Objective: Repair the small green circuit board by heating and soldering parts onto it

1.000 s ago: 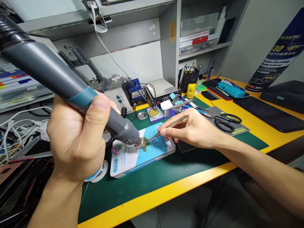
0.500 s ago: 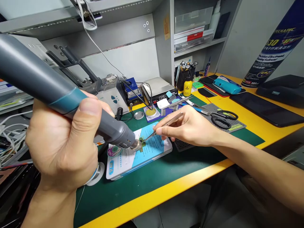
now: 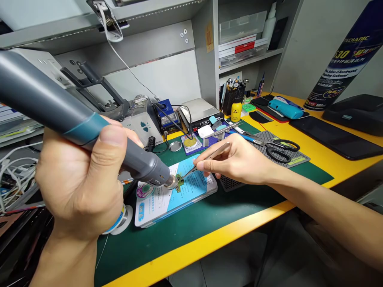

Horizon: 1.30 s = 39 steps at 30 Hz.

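Head view. Left hand (image 3: 83, 175) wrapped round grey handpiece (image 3: 50, 95), its metal nozzle (image 3: 171, 182) just at the left side of the small circuit board (image 3: 179, 186). Right hand (image 3: 230, 159) pinches tweezers (image 3: 214, 154), points at the board's upper right; cannot tell whether these are spread. Board lies on flat case (image 3: 199, 191), back from the front edge of the bench (image 3: 167, 262). Step, judged: spot work, likely with heat. Next move seems to call for steady nozzle, light tweezer pressure.
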{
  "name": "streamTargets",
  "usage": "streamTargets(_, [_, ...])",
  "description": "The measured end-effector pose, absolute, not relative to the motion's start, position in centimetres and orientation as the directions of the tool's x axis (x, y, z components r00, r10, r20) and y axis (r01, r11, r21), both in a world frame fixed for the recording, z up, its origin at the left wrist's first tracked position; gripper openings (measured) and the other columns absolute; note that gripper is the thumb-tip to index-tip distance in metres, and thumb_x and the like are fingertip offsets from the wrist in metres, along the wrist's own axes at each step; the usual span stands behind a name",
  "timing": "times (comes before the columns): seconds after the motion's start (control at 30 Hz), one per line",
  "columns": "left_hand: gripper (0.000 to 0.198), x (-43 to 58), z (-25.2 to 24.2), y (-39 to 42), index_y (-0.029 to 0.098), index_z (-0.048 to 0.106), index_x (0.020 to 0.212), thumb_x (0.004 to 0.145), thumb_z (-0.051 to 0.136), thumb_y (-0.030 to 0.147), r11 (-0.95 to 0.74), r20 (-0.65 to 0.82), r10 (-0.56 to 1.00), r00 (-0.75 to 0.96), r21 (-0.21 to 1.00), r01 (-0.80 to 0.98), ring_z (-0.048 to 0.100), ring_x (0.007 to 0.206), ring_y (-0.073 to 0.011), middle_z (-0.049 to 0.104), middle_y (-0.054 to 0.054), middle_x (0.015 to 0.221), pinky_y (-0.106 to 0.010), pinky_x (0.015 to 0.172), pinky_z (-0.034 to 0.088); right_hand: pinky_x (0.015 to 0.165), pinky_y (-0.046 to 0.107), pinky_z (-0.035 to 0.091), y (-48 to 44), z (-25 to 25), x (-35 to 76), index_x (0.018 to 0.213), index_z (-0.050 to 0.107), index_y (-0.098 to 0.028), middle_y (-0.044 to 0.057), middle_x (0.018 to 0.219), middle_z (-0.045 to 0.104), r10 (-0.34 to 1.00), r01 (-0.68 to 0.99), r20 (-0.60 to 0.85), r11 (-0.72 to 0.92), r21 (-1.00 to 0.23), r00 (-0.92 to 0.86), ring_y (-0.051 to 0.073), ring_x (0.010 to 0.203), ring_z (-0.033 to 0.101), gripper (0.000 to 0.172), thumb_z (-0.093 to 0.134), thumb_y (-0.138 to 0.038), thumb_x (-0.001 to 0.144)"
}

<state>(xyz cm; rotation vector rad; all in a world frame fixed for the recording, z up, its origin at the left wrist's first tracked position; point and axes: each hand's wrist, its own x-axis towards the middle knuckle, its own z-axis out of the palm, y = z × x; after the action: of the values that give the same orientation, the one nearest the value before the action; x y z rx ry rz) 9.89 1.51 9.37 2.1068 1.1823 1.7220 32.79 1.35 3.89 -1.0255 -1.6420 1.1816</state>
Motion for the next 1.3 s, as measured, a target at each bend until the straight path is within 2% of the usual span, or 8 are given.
streamTargets(0.2, [0.012, 9.65, 9.28, 1.42, 0.044, 0.066, 0.098, 0.088, 0.063, 0.051, -0.674, 0.747, 0.664, 0.027, 0.583, 0.453, 0.063, 0.082, -0.0371, 0.062, -0.008, 0.087, -0.061, 0.085, 0.053, 0.049, 0.025, 0.048, 1.43, 3.96, 32.87, 0.089, 0.087, -0.009, 0.005, 0.067, 0.074, 0.935, 0.169, 0.176, 0.235, -0.957, -0.307, 0.015, 0.058, 0.06, 0.021, 0.079, -0.028, 0.087])
streamTargets(0.5, [0.018, 9.55, 9.21, 1.22, 0.043, 0.066, 0.102, 0.088, 0.061, 0.053, -0.648, 0.715, 0.699, 0.005, 0.631, 0.426, 0.065, 0.084, -0.0401, 0.063, -0.01, 0.088, -0.065, 0.086, 0.055, 0.049, 0.026, 0.05, 1.33, 4.04, 32.84, 0.088, 0.088, -0.008, 0.006, 0.066, 0.076, 0.941, 0.156, 0.181, 0.232, -0.96, -0.287, 0.016, 0.058, 0.062, 0.02, 0.081, -0.027, 0.085])
streamTargets(0.63, [0.016, 9.66, 9.24, 1.12, 0.041, 0.066, 0.098, 0.086, 0.063, 0.052, -0.662, 0.724, 0.69, 0.016, 0.622, 0.419, 0.066, 0.085, -0.0405, 0.061, -0.01, 0.087, -0.066, 0.086, 0.055, 0.05, 0.026, 0.051, 1.43, 4.06, 32.86, 0.088, 0.088, -0.009, 0.007, 0.067, 0.076, 0.942, 0.156, 0.179, 0.23, -0.961, -0.284, 0.016, 0.058, 0.063, 0.019, 0.081, -0.027, 0.084])
streamTargets(0.9, [0.016, 9.17, 9.17, 1.34, 0.042, 0.066, 0.098, 0.089, 0.058, 0.052, -0.656, 0.733, 0.68, -0.003, 0.61, 0.445, 0.065, 0.083, -0.0412, 0.065, -0.012, 0.089, -0.069, 0.084, 0.053, 0.048, 0.025, 0.048, 1.27, 3.6, 32.7, 0.09, 0.088, -0.01, 0.007, 0.067, 0.075, 0.937, 0.166, 0.146, 0.207, -0.964, -0.317, 0.015, 0.056, 0.06, 0.022, 0.082, -0.031, 0.086])
streamTargets(1.13, [0.016, 9.2, 9.28, 1.51, 0.041, 0.068, 0.098, 0.092, 0.057, 0.051, -0.674, 0.743, 0.669, 0.01, 0.6, 0.431, 0.062, 0.076, -0.036, 0.064, -0.009, 0.086, -0.063, 0.08, 0.052, 0.047, 0.023, 0.046, 0.97, 3.25, 32.57, 0.093, 0.089, -0.014, 0.005, 0.069, 0.075, 0.911, 0.169, 0.142, 0.222, -0.96, -0.388, 0.012, 0.054, 0.057, 0.024, 0.08, -0.036, 0.089])
streamTargets(1.3, [0.014, 9.18, 9.53, 1.32, 0.044, 0.067, 0.098, 0.09, 0.057, 0.05, -0.667, 0.747, 0.665, 0.008, 0.589, 0.457, 0.062, 0.079, -0.0386, 0.065, -0.01, 0.085, -0.062, 0.081, 0.051, 0.042, 0.022, 0.041, 1.01, 3.14, 32.51, 0.094, 0.088, -0.014, 0.004, 0.067, 0.074, 0.908, 0.182, 0.117, 0.204, -0.962, -0.402, 0.011, 0.051, 0.055, 0.025, 0.079, -0.037, 0.091])
